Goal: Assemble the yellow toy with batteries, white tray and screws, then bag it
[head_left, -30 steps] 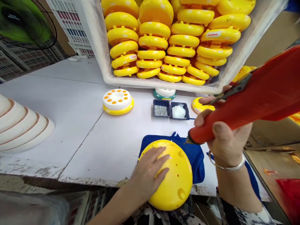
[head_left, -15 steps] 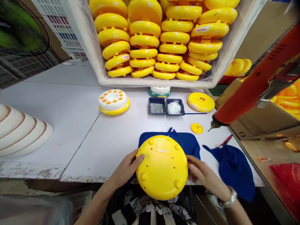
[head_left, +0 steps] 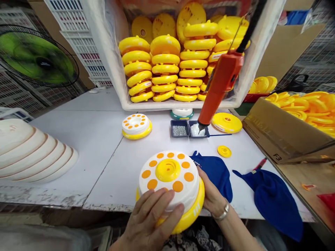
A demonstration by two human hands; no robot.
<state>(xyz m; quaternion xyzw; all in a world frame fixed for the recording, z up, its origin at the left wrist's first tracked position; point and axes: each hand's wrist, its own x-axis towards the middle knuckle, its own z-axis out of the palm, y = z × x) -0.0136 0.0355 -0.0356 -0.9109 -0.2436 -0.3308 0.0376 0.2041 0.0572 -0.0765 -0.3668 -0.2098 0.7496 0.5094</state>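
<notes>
A round yellow-and-white toy (head_left: 170, 195) is tilted towards me at the table's front edge. Its white upper ring carries orange dots around a yellow centre cap (head_left: 168, 169), with a wider yellow base below. My right hand (head_left: 213, 195) grips the toy's right side, fingers partly hidden behind it. Across the near side of the white ring lies my left hand (head_left: 154, 218), palm down, its fingers stretched out and thumb apart. A blue cloth (head_left: 216, 176) lies partly under and behind the toy. Above the small trays hangs a red electric screwdriver (head_left: 221, 87), touched by neither hand.
A bin (head_left: 183, 104) of stacked yellow discs stands at the back. Before it are a screw tray (head_left: 179, 131), a tray of white grease-like material (head_left: 198, 129), a yellow disc (head_left: 227, 122) and another dotted toy (head_left: 136, 126). White stacked parts (head_left: 34, 153) stand left, a cardboard box (head_left: 285, 136) right.
The toy has been turned over, from its yellow underside to its dotted white top. My left hand has moved from its side onto the ring. The screwdriver has swung left.
</notes>
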